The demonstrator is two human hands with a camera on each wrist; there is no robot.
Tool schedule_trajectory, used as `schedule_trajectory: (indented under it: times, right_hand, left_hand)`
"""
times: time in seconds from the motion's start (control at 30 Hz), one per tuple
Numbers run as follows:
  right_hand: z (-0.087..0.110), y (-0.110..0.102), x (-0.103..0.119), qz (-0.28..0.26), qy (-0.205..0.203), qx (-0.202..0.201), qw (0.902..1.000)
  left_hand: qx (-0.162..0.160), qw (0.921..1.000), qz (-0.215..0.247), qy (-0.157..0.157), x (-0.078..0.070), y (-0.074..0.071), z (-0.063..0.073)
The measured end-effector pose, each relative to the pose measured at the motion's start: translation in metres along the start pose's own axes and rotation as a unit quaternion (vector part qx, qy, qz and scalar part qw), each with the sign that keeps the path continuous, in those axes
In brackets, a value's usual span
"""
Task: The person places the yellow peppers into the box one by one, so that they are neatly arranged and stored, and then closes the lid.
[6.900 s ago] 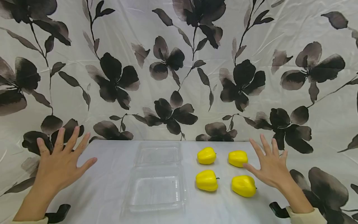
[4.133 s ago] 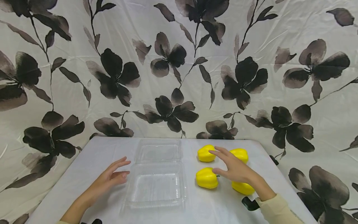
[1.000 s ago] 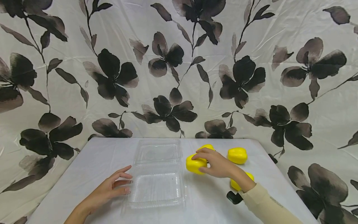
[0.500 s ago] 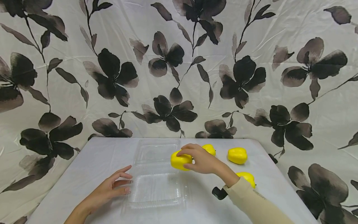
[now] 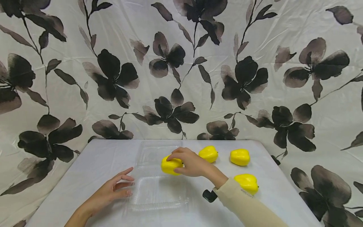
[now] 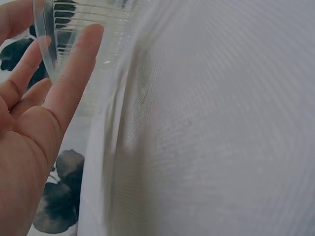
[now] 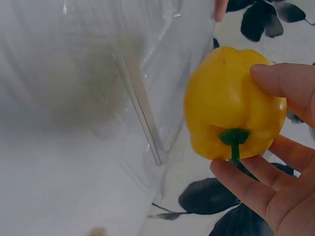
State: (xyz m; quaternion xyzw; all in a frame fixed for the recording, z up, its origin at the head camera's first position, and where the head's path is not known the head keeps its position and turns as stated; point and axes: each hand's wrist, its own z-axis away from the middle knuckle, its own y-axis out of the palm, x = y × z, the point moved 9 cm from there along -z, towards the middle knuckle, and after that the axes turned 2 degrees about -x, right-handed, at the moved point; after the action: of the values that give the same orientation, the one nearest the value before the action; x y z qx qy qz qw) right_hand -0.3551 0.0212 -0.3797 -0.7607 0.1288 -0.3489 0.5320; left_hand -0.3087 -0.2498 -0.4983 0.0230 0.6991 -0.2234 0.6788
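Observation:
A yellow bell pepper [image 5: 171, 165] with a green stem is held in my right hand [image 5: 190, 162], fingers and thumb around its sides, as the right wrist view shows. It hangs above the clear plastic clamshell container [image 5: 156, 206], near the line between base and raised lid [image 5: 144, 154]. My left hand [image 5: 109, 192] is at the left side of the container's base with its fingers extended. In the left wrist view the fingers of that hand [image 6: 44, 108] lie by the clear wall [image 6: 91, 29]; firm contact cannot be made out.
Three more yellow bell peppers lie on the right of the white table [image 5: 272, 201]: one at the back [image 5: 208, 154], one farther right [image 5: 239, 157], and one nearer [image 5: 246, 183], partly behind my right sleeve. A floral curtain [image 5: 181, 69] hangs behind the table.
My right hand reached from the right, took the near-left bell pepper off the table, lifted it and carried it left over the container. My left hand moved in to the container's left side and stayed.

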Motion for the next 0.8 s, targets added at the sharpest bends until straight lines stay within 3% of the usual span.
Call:
schedule_trajectory:
  times: [0.2,0.5,0.8]
  right_hand:
    - [-0.009,0.010,0.006,-0.002,-0.001,0.013,0.9999]
    - [-0.021,0.029,0.005,-0.003,0.004,0.027,0.9996]
    - [-0.034,0.045,0.020,0.009,-0.013,0.036,0.9992]
  left_hand:
    - [-0.011,0.9996,-0.008,-0.026,0.004,-0.002,-0.002]
    - [-0.002,0.9998,-0.006,-0.018,0.001,-0.001,-0.004]
    - [-0.003,0.9998,-0.011,-0.018,0.004,-0.002,-0.004]
